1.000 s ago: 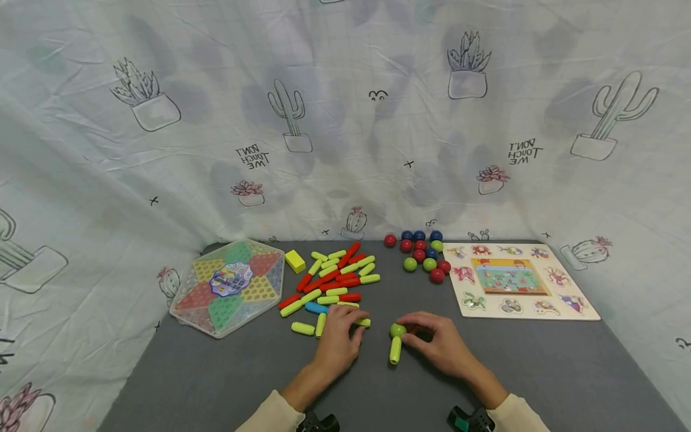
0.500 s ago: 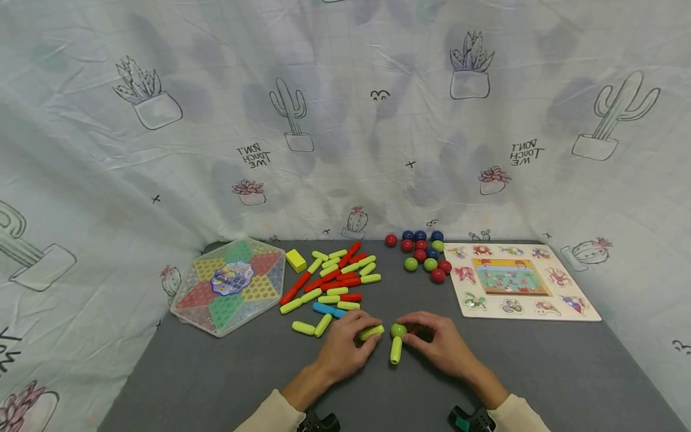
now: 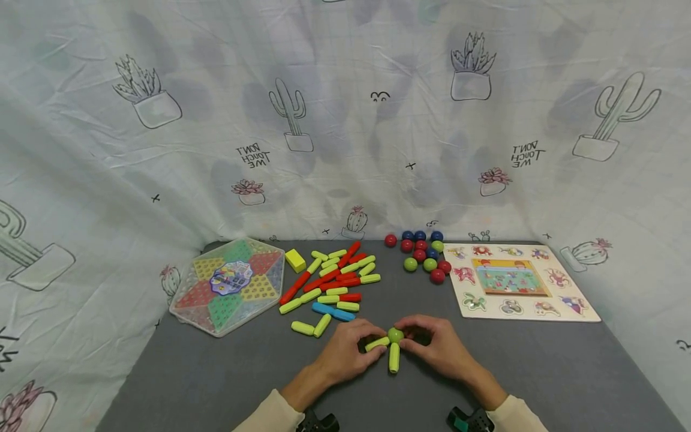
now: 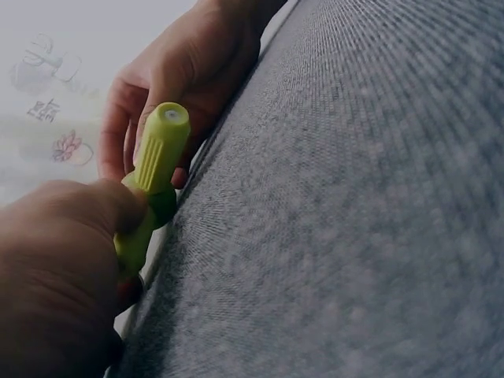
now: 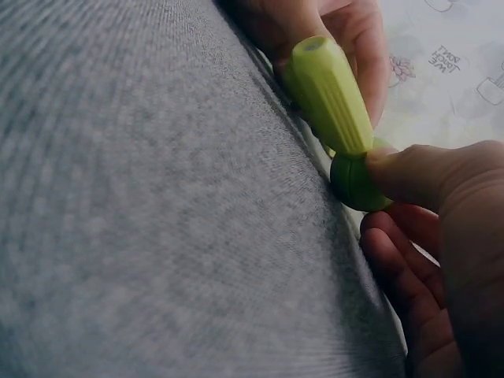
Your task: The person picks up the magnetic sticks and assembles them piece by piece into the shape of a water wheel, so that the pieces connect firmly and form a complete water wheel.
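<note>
My right hand [image 3: 439, 348] pinches a green ball [image 3: 396, 335] between thumb and fingers, low over the grey table. One yellow-green ridged rod [image 3: 394, 359] sticks out of the ball towards me; its free end shows a small round tip in the right wrist view. In my left hand [image 3: 348, 350] a second yellow-green rod [image 3: 376, 344] is pinched, its inner end right at the left side of the ball. The left wrist view shows the left thumb lying over this second rod, with the ball partly hidden behind the first rod [image 4: 163, 150].
Several yellow-green and red rods [image 3: 329, 279] lie heaped left of centre, with a blue rod [image 3: 333, 311] and a yellow block [image 3: 295, 261]. Red, blue and green balls [image 3: 420, 255] cluster at the back. A hexagonal board game box [image 3: 227, 285] stands left, a picture puzzle board [image 3: 526, 282] right.
My left hand has taken a yellow-green rod from the pile and moved it right, up to the ball. The right hand keeps its pinch on the ball, now shifted slightly nearer me.
</note>
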The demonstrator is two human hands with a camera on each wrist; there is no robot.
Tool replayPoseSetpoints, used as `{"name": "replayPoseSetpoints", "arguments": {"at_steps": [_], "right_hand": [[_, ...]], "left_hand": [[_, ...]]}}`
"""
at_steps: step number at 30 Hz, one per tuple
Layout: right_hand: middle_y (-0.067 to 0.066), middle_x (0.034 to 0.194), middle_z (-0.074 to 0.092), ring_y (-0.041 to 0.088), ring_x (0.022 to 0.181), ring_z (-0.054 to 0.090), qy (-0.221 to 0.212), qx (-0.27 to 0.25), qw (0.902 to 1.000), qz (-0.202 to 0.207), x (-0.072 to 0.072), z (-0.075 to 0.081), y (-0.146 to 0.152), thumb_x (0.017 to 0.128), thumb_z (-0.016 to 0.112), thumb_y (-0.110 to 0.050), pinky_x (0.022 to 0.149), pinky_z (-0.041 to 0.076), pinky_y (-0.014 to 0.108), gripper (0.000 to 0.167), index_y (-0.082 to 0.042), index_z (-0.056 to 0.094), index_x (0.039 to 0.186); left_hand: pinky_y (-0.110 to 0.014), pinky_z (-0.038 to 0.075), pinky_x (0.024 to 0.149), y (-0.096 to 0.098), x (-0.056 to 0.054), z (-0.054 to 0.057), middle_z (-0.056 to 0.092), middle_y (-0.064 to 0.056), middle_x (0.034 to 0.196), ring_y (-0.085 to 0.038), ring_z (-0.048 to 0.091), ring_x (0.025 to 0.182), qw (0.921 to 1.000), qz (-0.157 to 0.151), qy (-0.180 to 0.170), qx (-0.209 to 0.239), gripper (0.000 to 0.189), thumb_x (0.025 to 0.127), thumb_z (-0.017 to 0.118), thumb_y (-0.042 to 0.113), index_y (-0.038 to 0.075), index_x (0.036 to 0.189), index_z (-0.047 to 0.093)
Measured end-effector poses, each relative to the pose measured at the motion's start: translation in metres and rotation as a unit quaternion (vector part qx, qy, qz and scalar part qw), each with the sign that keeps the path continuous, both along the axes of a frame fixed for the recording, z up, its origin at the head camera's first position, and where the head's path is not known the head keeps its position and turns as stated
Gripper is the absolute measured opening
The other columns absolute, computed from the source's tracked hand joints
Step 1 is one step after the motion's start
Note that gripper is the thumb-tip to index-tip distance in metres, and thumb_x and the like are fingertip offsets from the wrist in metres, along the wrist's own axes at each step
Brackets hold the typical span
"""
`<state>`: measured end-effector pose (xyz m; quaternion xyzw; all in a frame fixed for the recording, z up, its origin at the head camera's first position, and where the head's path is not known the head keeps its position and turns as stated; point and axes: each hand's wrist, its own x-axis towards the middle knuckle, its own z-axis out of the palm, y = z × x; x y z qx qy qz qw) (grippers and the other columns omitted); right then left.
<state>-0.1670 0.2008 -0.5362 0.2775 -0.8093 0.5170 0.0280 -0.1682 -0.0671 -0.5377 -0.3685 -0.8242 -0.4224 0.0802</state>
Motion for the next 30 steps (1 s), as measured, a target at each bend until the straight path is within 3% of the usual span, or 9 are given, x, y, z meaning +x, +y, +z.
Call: {"name": "replayPoseSetpoints", "arguments": {"at_steps": [5,8,13,17,19,21,24,26,30], "right_hand": [[0.002,0.116,0.081,0.013,0.094,0.077,0.001,-0.009,0.9999,0.005,0.0,0.001,0.002,0.099,0.082,-0.012,0.082,0.063,0.028,0.026,-0.018,0.079,0.124],[0.005,0.116,0.081,0.017,0.095,0.077,0.003,-0.016,0.9998,0.014,0.0,0.001,0.003,0.1,0.082,-0.011,0.082,0.063,0.029,0.026,-0.016,0.079,0.125],[0.004,0.118,0.081,0.017,0.096,0.077,-0.009,-0.013,0.9998,0.016,0.0,0.001,0.003,0.1,0.082,-0.013,0.084,0.063,0.028,0.026,-0.016,0.079,0.126],[0.003,0.12,0.081,0.014,0.098,0.077,-0.019,-0.008,0.9997,0.015,-0.001,-0.002,0.004,0.1,0.082,-0.014,0.085,0.063,0.028,0.026,-0.018,0.079,0.126],[0.003,0.12,0.081,0.013,0.098,0.077,-0.021,-0.005,0.9997,0.015,-0.001,-0.002,0.003,0.1,0.082,-0.015,0.086,0.063,0.028,0.026,-0.018,0.079,0.126],[0.003,0.121,0.08,0.012,0.099,0.076,-0.025,-0.003,0.9996,0.015,-0.002,-0.003,0.003,0.101,0.081,-0.015,0.086,0.063,0.028,0.026,-0.018,0.079,0.127],[0.002,0.12,0.081,0.012,0.098,0.076,-0.028,-0.002,0.9995,0.013,-0.002,-0.003,0.003,0.101,0.081,-0.016,0.086,0.063,0.028,0.026,-0.019,0.08,0.126],[0.002,0.12,0.081,0.012,0.098,0.076,-0.029,-0.003,0.9995,0.012,-0.002,-0.002,0.004,0.101,0.081,-0.016,0.086,0.063,0.028,0.026,-0.019,0.08,0.126],[0.002,0.12,0.081,0.012,0.099,0.077,-0.033,-0.005,0.9994,0.01,-0.002,-0.002,0.005,0.1,0.082,-0.016,0.086,0.063,0.028,0.026,-0.019,0.08,0.126]], "left_hand": [[-0.018,0.056,0.073,0.0,-0.002,-0.001,0.077,0.003,0.098,-0.001,0.066,0.081,0.9991,-0.01,-0.017,0.039,0.016,0.1,0.083,0.022,0.015,0.114,0.082],[-0.022,0.059,0.071,-0.005,-0.006,-0.001,0.079,-0.001,0.096,-0.002,0.068,0.079,0.9931,-0.022,-0.048,0.105,0.015,0.1,0.082,0.017,0.01,0.113,0.082],[-0.034,0.067,0.083,-0.029,-0.019,0.001,0.077,-0.029,0.105,-0.015,0.08,0.094,0.9587,-0.07,-0.109,0.253,0.021,0.097,0.074,-0.006,-0.01,0.118,0.075],[-0.036,0.066,0.092,-0.054,-0.032,0.002,0.071,-0.042,0.112,-0.019,0.081,0.105,0.94,-0.095,-0.14,0.296,0.026,0.096,0.069,-0.015,-0.018,0.122,0.07],[-0.035,0.065,0.093,-0.065,-0.037,0.003,0.071,-0.041,0.113,-0.019,0.081,0.106,0.9449,-0.084,-0.141,0.284,0.026,0.096,0.07,-0.015,-0.016,0.122,0.071],[-0.033,0.065,0.092,-0.074,-0.04,0.004,0.075,-0.034,0.114,-0.022,0.081,0.105,0.9585,-0.052,-0.126,0.25,0.026,0.096,0.074,-0.011,-0.01,0.122,0.074],[-0.032,0.064,0.092,-0.081,-0.042,0.005,0.081,-0.017,0.113,-0.023,0.079,0.104,0.9859,0.016,-0.065,0.153,0.025,0.094,0.081,-0.002,0.003,0.118,0.081],[-0.034,0.063,0.092,-0.08,-0.043,0.007,0.082,-0.007,0.112,-0.022,0.078,0.104,0.996,0.048,-0.017,0.073,0.024,0.092,0.085,0.003,0.009,0.115,0.083],[-0.041,0.06,0.095,-0.072,-0.042,0.012,0.077,-0.001,0.112,-0.022,0.07,0.106,0.9927,0.063,0.08,-0.065,0.022,0.09,0.09,0.007,0.011,0.111,0.083]]}}
